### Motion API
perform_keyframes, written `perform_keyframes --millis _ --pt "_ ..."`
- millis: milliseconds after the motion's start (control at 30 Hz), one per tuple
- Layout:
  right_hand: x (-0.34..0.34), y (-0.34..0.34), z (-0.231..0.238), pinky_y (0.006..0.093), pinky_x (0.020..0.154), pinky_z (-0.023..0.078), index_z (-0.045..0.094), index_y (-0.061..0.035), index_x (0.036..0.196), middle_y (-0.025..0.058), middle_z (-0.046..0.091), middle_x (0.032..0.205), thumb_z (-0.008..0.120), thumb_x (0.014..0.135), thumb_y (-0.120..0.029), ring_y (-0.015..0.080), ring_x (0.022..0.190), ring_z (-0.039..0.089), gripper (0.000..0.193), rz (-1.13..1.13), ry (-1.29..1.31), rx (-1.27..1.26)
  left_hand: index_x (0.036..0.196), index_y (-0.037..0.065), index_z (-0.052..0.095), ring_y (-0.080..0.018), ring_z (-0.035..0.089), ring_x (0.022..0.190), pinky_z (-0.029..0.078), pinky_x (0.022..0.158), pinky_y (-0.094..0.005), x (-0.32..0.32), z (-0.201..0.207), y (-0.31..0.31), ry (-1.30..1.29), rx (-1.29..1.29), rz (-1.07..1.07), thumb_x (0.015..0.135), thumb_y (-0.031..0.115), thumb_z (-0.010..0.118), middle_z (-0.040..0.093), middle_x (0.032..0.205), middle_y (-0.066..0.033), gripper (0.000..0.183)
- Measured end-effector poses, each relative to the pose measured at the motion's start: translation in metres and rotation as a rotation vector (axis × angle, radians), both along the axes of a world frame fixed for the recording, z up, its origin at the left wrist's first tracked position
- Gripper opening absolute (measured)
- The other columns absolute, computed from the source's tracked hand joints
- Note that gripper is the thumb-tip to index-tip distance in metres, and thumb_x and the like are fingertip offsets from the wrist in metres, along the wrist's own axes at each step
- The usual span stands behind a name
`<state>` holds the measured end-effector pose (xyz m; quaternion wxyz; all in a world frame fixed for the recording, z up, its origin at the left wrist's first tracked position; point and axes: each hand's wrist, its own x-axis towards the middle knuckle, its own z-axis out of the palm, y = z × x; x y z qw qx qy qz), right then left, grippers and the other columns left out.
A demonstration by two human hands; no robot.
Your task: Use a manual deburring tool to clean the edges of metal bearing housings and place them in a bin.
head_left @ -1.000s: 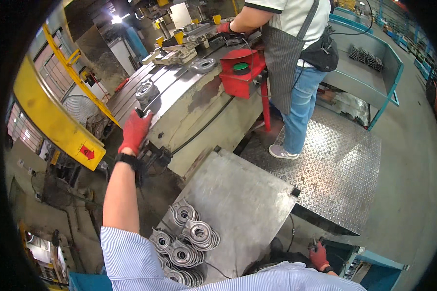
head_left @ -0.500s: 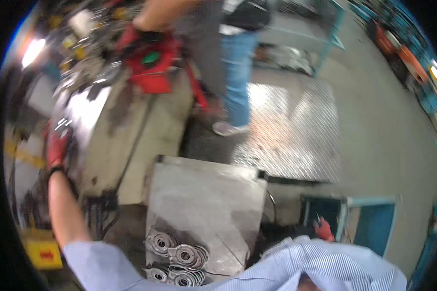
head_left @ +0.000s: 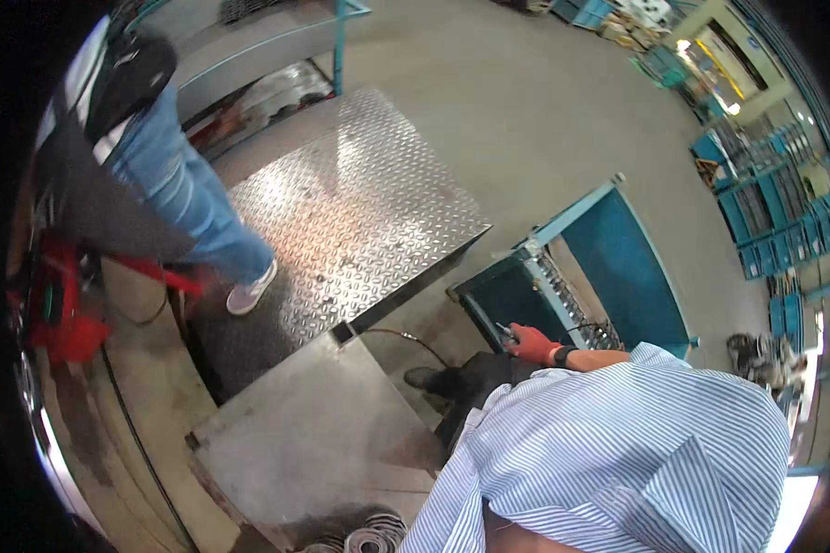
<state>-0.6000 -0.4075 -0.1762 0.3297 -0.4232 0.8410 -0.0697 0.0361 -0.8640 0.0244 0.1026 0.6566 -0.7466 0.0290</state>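
Observation:
My right hand, in a red glove with a black wristband, is beside a blue metal bin. Its fingers are closed on a slim metal-tipped object; the exact kind is too small to make out. A row of metal parts lies along the bin's inner ledge, just beyond the hand. Out of sight is my left hand. Several ring-shaped metal parts sit on the grey metal table at the lower edge, partly cut off.
A person in jeans stands at the left on a tread-plate platform, by a red machine part. A hose curves beside the table. Blue crates are stacked at the far right.
The view has swung to the right. My left hand, earlier at the shiny machine on the left, has left the picture. My right hand now shows fully beside the blue bin.

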Motion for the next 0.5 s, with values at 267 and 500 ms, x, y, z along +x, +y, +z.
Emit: perform_keyframes --millis 267,500 --pt "0.004 -0.006 0.005 0.0473 0.078 0.043 0.050 -0.0009 0.102 0.0238 0.059 0.097 0.055 0.080 -0.036 0.0399 0.093 0.055 0.042 -0.018 -0.015 0.003 0.123 0.004 0.047 -0.0280 0.050 0.108 0.039 0.093 -0.0371 -0.121 -0.042 0.003 0.090 0.106 -0.165 0.082 0.039 0.054 0.052 0.118 -0.0176 0.054" --pt "0.001 -0.005 -0.014 0.0469 0.077 0.043 0.049 -0.0021 0.103 0.0239 0.059 0.096 0.056 0.078 -0.035 0.0402 0.092 0.055 0.042 0.018 -0.066 -0.070 0.123 0.004 0.047 -0.0268 0.051 0.106 0.040 0.091 -0.0365 -0.188 -0.047 0.008 0.124 0.162 -0.240 0.083 0.037 0.053 0.053 0.117 -0.0168 0.052"
